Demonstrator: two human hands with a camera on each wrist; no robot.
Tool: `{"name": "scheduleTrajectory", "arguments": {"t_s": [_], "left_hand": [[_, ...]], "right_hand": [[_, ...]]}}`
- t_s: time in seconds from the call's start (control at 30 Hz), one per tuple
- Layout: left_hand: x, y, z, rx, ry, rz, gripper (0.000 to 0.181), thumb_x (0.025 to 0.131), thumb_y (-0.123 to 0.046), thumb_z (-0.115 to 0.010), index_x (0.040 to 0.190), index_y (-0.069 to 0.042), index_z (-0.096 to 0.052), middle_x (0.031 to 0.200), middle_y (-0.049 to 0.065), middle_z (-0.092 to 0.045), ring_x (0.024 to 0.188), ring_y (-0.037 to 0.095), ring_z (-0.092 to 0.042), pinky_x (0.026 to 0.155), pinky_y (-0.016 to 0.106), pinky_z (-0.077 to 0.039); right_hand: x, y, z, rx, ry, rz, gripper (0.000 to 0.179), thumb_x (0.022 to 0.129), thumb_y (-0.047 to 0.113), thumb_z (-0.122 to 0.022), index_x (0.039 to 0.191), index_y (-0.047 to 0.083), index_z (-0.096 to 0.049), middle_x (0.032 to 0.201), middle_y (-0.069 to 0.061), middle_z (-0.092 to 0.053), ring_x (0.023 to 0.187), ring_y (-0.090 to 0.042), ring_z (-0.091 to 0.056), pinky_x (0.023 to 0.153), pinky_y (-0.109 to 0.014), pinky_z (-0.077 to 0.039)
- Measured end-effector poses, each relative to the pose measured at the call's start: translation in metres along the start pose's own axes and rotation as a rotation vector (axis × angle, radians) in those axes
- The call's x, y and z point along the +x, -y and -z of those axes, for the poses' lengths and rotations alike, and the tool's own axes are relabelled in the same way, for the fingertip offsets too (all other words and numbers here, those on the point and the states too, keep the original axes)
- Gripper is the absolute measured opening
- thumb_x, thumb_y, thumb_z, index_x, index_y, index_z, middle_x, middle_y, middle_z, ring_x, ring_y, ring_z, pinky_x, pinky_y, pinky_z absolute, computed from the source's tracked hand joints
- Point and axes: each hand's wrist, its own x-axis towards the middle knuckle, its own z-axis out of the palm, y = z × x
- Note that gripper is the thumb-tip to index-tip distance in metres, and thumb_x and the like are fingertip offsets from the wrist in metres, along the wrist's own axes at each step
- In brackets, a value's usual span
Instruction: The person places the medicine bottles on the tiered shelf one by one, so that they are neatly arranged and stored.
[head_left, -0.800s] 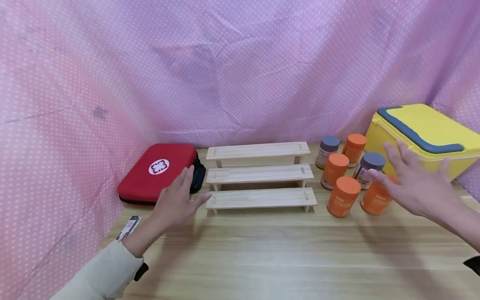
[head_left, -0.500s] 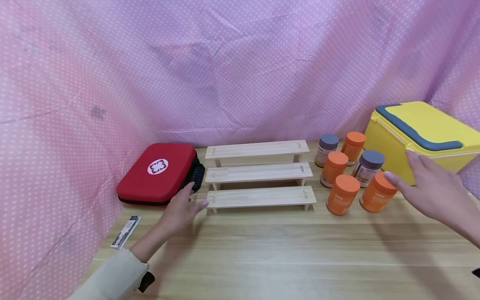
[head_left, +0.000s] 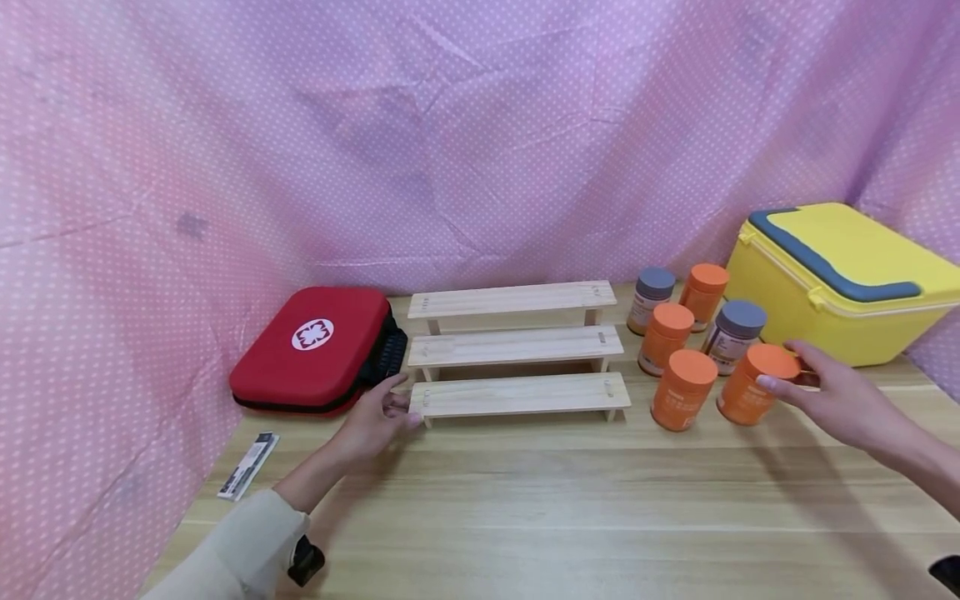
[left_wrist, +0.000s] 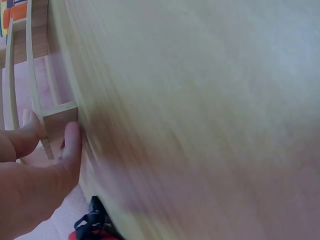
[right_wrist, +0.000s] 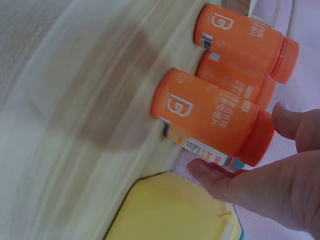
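A three-tier wooden display rack (head_left: pixel 517 395) stands on the table. My left hand (head_left: pixel 375 421) pinches the left end of its front tier; in the left wrist view the thumb lies on one side of the board (left_wrist: pixel 36 75) and a finger on the other, by the short leg (left_wrist: pixel 61 114). My right hand (head_left: pixel 847 404) is spread around the lid of the front-right orange jar (head_left: pixel 750 392), thumb at the near side, fingers behind. In the right wrist view the thumb tip is right by the lid of this jar (right_wrist: pixel 205 115), and the fingers stay loosely straight.
More jars stand close by: an orange jar (head_left: pixel 682 396) in front, orange ones behind, and grey-lidded jars (head_left: pixel 731 337). A yellow box (head_left: pixel 810 317) is at the right. At the left lie a red first-aid case (head_left: pixel 315 358) and a small flat packet (head_left: pixel 247 467). A pink dotted cloth hangs behind.
My left hand has come down to the rack's front left end and taken hold of it. The right hand has lowered and moved in around the front-right orange jar.
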Motion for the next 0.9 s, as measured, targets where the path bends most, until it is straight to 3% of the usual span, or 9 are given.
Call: {"name": "scheduleTrajectory", "arguments": {"t_s": [0.1, 0.2, 0.27, 0.57, 0.77, 0.9], "left_hand": [[0.0003, 0.0014, -0.0007, -0.047, 0.029, -0.008, 0.067, 0.086, 0.004, -0.067, 0.143, 0.008, -0.033, 0.113, 0.028, -0.063, 0.093, 0.026, -0.065, 0.075, 0.025, -0.057], [0.0012, 0.0024, -0.0017, -0.105, 0.051, -0.010, 0.063, 0.086, 0.008, -0.065, 0.142, 0.008, -0.036, 0.110, 0.028, -0.063, 0.093, 0.025, -0.065, 0.074, 0.023, -0.057], [0.0023, 0.0035, -0.0021, -0.140, 0.063, -0.014, 0.060, 0.086, 0.010, -0.063, 0.140, 0.009, -0.037, 0.109, 0.028, -0.063, 0.093, 0.024, -0.064, 0.076, 0.025, -0.058], [0.0053, 0.0078, -0.0037, -0.350, 0.089, 0.049, 0.059, 0.087, 0.017, -0.055, 0.141, 0.009, -0.034, 0.108, 0.028, -0.059, 0.089, 0.024, -0.065, 0.083, 0.039, -0.058], [0.0065, 0.0094, -0.0049, -0.395, 0.084, 0.073, 0.058, 0.086, 0.020, -0.055, 0.140, 0.010, -0.036, 0.109, 0.029, -0.059, 0.090, 0.025, -0.065, 0.084, 0.042, -0.058], [0.0065, 0.0101, -0.0053, -0.408, 0.081, 0.096, 0.058, 0.086, 0.021, -0.054, 0.139, 0.009, -0.036, 0.110, 0.028, -0.058, 0.089, 0.024, -0.064, 0.084, 0.042, -0.058]], "right_hand": [[0.0002, -0.0015, -0.0031, -0.005, -0.042, 0.037, 0.050, 0.097, 0.031, -0.059, 0.126, -0.007, -0.044, 0.110, -0.025, -0.057, 0.092, -0.027, -0.057, 0.061, -0.017, -0.047], [0.0001, -0.0026, -0.0045, 0.016, -0.049, 0.039, 0.049, 0.097, 0.030, -0.058, 0.127, -0.008, -0.045, 0.110, -0.024, -0.057, 0.083, -0.002, -0.050, 0.059, -0.014, -0.046], [0.0002, -0.0030, -0.0051, 0.031, -0.046, 0.032, 0.052, 0.098, 0.030, -0.057, 0.129, -0.010, -0.043, 0.112, -0.026, -0.056, 0.080, 0.007, -0.045, 0.060, -0.013, -0.046], [0.0002, -0.0060, -0.0079, 0.087, -0.053, 0.035, 0.054, 0.099, 0.028, -0.055, 0.131, -0.012, -0.039, 0.115, -0.029, -0.053, 0.080, 0.012, -0.043, 0.060, -0.010, -0.045], [0.0010, -0.0066, -0.0082, 0.080, -0.070, 0.032, 0.055, 0.098, 0.029, -0.056, 0.130, -0.013, -0.041, 0.115, -0.032, -0.054, 0.081, 0.017, -0.041, 0.060, -0.008, -0.043], [0.0007, -0.0025, -0.0002, 0.037, -0.109, 0.023, 0.054, 0.097, 0.030, -0.057, 0.125, -0.014, -0.045, 0.109, -0.032, -0.057, 0.078, 0.013, -0.043, 0.057, -0.011, -0.044]]}}
